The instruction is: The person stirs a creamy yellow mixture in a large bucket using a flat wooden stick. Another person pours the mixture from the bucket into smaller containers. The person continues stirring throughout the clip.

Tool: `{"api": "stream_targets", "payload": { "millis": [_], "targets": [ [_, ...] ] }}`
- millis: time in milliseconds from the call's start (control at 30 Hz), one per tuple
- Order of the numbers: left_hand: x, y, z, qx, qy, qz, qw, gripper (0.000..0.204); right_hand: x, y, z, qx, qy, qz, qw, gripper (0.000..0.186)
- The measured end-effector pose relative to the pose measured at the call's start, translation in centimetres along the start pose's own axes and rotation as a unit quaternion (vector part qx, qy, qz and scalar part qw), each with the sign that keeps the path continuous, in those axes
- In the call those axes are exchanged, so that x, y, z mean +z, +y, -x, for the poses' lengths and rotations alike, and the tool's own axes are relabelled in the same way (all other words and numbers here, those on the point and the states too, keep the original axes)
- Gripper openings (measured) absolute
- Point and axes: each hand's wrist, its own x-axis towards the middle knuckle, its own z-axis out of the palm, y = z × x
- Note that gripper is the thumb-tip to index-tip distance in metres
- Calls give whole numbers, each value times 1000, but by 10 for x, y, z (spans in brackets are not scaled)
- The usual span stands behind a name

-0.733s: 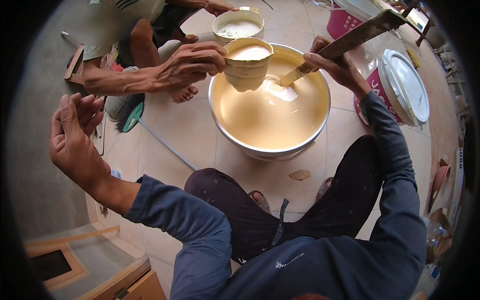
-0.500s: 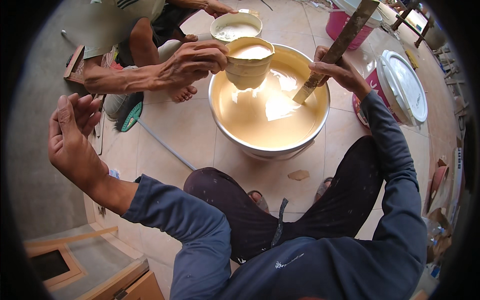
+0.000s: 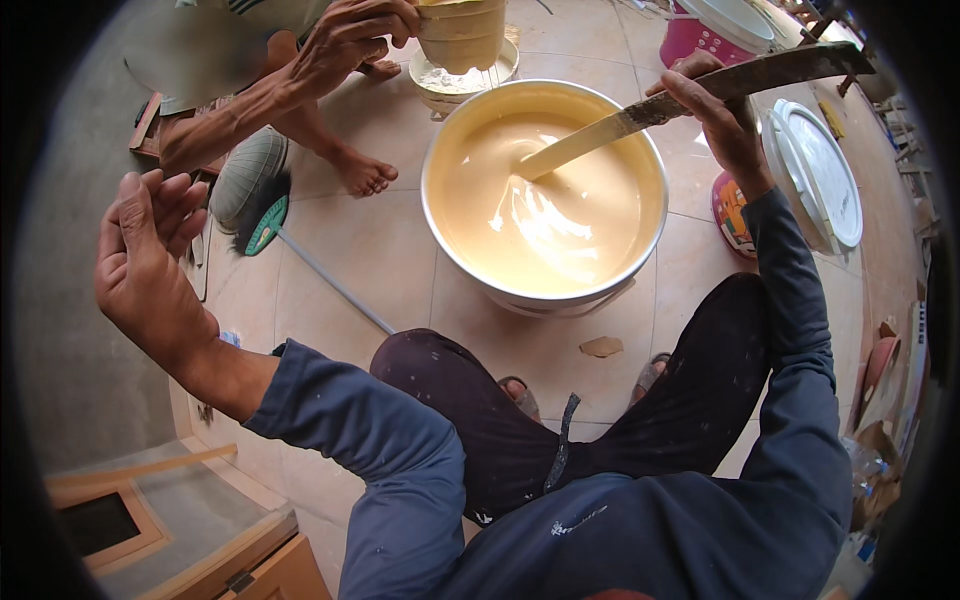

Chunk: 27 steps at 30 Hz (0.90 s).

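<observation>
A large bucket (image 3: 437, 232) in front of me is filled with glossy cream-yellow paint (image 3: 560, 235). My right hand (image 3: 715, 115) is closed around a flat wooden stirring stick (image 3: 650, 112). Its paint-coated lower end dips into the paint, where a swirl shows; the dark upper end leans far to the right. My left hand (image 3: 150, 260) is raised at the left, holding nothing, with its fingers loosely bent. Across from me, another person's hand (image 3: 365, 25) holds a cream scoop-like container (image 3: 460, 38), from which thin strands of paint drip.
Behind the bucket stands a tub of white material (image 3: 450, 80). Pink buckets (image 3: 700, 40) and a white-lidded bucket (image 3: 815, 180) are at the right. A broom (image 3: 265, 228) lies at the left, its handle pointing towards my knee. The co-worker's bare foot (image 3: 365, 175) is near the bucket.
The stick has swung from steep to strongly slanted, its dipped end moving left through the paint. The co-worker's container has moved from above the bucket up and left. My left hand is nearly still.
</observation>
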Motion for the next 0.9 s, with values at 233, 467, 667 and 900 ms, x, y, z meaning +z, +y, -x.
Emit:
{"api": "stream_targets", "payload": {
  "millis": [233,467,667,900],
  "targets": [
    [6,6,1,-11,6,-13,1000,31,25,25,-10,98,-156,63,981,29],
    [0,2,2,-8,8,-9,1000,31,15,18,4,178,-195,1,965,33],
    [0,1,1,-5,12,4,1000,30,1,2,18,103,-97,-45,989,23],
    [-2,-3,0,-7,6,-3,1000,28,4,-11,6,-26,-3,5,1000,19]
  ]
}}
